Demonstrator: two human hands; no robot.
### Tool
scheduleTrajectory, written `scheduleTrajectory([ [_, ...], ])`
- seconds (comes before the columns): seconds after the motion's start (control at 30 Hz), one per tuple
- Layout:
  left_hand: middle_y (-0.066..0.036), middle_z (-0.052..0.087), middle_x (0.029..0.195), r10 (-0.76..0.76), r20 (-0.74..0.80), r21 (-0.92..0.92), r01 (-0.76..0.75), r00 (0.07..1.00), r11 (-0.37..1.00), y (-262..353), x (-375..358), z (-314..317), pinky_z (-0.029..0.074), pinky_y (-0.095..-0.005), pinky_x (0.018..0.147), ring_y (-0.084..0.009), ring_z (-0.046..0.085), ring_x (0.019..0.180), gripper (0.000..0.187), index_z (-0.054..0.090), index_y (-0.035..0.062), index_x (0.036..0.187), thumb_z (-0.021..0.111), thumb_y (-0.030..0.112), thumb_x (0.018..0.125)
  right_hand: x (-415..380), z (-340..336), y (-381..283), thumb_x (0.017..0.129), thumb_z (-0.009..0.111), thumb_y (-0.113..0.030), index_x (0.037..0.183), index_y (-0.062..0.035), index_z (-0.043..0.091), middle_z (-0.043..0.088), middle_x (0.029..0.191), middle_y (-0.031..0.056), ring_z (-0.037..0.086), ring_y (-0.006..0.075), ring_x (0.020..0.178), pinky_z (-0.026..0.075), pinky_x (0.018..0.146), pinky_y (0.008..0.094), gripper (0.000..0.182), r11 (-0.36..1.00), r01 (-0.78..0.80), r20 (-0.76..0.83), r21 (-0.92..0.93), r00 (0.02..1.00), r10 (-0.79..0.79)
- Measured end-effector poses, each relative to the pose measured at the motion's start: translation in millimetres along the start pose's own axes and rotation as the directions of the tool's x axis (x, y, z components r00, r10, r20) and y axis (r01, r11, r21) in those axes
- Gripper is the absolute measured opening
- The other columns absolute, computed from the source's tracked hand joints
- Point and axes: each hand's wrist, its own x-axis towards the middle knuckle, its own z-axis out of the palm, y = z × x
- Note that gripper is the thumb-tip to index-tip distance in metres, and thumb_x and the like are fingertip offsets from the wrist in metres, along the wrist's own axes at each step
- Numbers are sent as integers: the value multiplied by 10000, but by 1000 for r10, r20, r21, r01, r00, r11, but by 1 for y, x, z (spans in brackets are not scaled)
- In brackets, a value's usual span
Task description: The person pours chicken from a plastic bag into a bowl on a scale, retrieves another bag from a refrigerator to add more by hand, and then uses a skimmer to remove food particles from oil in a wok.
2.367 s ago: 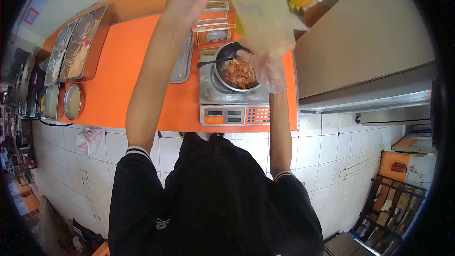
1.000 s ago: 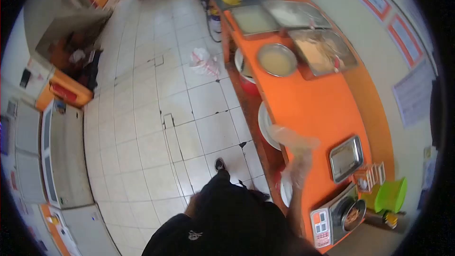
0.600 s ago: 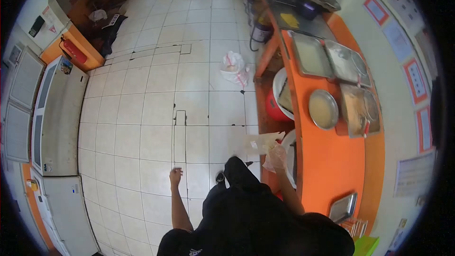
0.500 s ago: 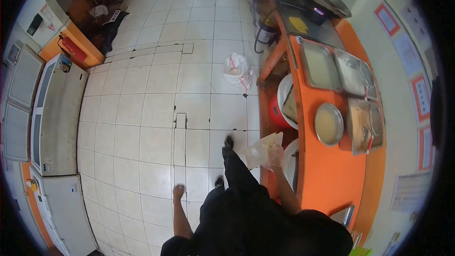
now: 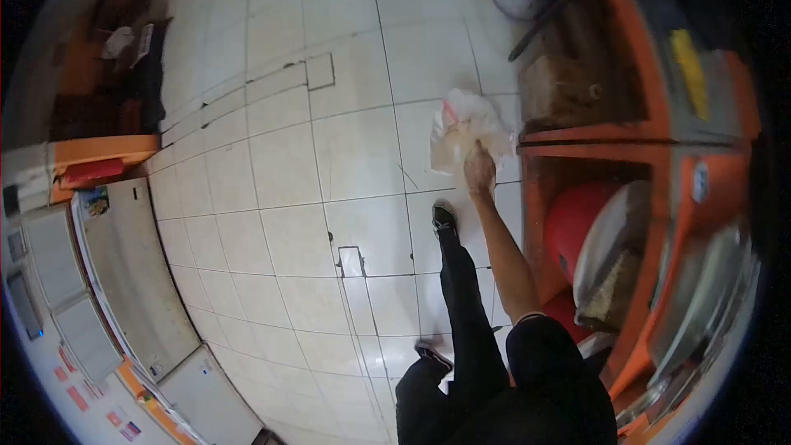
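Viewed from the head camera, the bare right hand (image 5: 479,169) reaches down over a crumpled, translucent white plastic bag with a pink-red mark (image 5: 488,107), which lies on the pale, square-tiled floor (image 5: 362,148) at 12 o'clock from the knuckles. The fingers point away and overlap the film; blur hides how far they are spread and whether they grip anything, so neither can be told. The left hand is out of view. Thin, slack film could cling to the fingers or slide on smooth tile if pushed. The black shoe (image 5: 443,216), at 7 o'clock, could tread on a stray edge after a forward step. The orange shelf unit (image 5: 589,144), near at 3 o'clock, could knock the wrist if the arm swings wide.
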Motion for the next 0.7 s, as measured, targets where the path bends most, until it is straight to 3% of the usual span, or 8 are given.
scheduleTrajectory([
  [0.07, -143, 594, 874, 91, -54, -49, -93, 994, 994, 88, 90, 2, 452, -427, 701, -303, 563, 809, 240, 590, 44, 875, 560, 262, 778, 22, 50, 2, 865, 404, -135, 1170, -55, 477, 550, 805, 90, 558, 213, 790, 455, 728, 344, 324, 999, 8, 20, -31, 1000, -7],
  [0.13, -141, 589, 875, 162, -82, -85, -168, 983, 982, 158, 172, 8, 449, -422, 704, -299, 559, 811, 237, 586, 41, 878, 564, 255, 779, 46, 88, 4, 868, 413, -155, 1231, -71, 433, 546, 868, 85, 540, 206, 861, 436, 777, 326, 373, 990, -112, 144, 80, 985, 99],
  [0.3, -137, 579, 878, 208, -80, -112, -216, 975, 970, 245, 276, 21, 443, -410, 711, -288, 546, 815, 232, 574, 33, 887, 575, 239, 780, 72, 184, 19, 838, 457, -208, 1224, -73, 435, 463, 1092, 164, 505, 290, 978, 397, 867, 372, 410, 967, -151, 282, 204, 955, 90],
  [0.4, -134, 573, 880, 188, -51, -86, -192, 981, 978, 258, 277, 18, 440, -403, 715, -282, 539, 817, 230, 567, 28, 892, 582, 229, 782, 59, 220, 39, 820, 483, -239, 1220, -75, 435, 412, 1227, 211, 484, 340, 1049, 374, 922, 399, 435, 932, -167, 378, 323, 925, 35],
  [0.47, -133, 568, 881, 168, -31, -68, -170, 985, 983, 259, 264, 10, 437, -398, 718, -278, 534, 819, 229, 562, 25, 896, 586, 223, 782, 50, 211, 44, 825, 475, -259, 1202, -69, 451, 403, 1227, 233, 505, 363, 1001, 422, 855, 413, 422, 937, -233, 371, 258, 920, 127],
  [0.53, -131, 564, 883, 153, -17, -54, -154, 988, 987, 256, 249, 1, 435, -393, 721, -273, 529, 821, 229, 558, 22, 899, 590, 216, 783, 61, 160, 24, 824, 473, -278, 1158, -54, 489, 440, 1164, 250, 543, 378, 915, 453, 780, 435, 403, 968, -244, 280, -54, 927, 250],
  [0.6, -130, 560, 884, 137, -19, -60, -138, 990, 989, 249, 234, -9, 433, -388, 724, -269, 525, 822, 229, 553, 19, 903, 594, 210, 784, 74, 124, 20, 819, 479, -269, 1081, -37, 531, 489, 1071, 257, 574, 372, 809, 466, 695, 456, 353, 915, -373, 400, 155, 870, 287],
  [0.7, -127, 553, 886, 131, -25, -58, -132, 991, 990, 237, 208, -31, 429, -380, 728, -263, 517, 825, 229, 546, 14, 908, 601, 200, 785, 67, 120, 26, 825, 485, -238, 1059, -35, 534, 550, 956, 211, 584, 342, 757, 468, 650, 446, 313, 961, -219, 273, 167, 947, 168],
])
